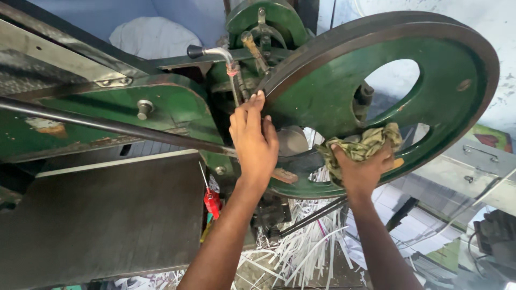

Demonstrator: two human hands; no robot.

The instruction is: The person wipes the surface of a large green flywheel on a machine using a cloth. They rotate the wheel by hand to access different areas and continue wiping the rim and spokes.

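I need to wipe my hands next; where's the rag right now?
In the head view the rag is right of centre, bunched under the right hand, pressed against the lower inner part of the big green flywheel.

Looks like a print or paper-cutting workshop. Heavy green cast-iron machine (177, 107) with a big spoked flywheel (430, 91), worn paint, a steel lever (215, 53), a long dark bar (107, 124). Heaps of white paper strips (306, 247) on the floor beneath, stacked sheets (408, 225) nearby, scuffed pale walls (494, 21).
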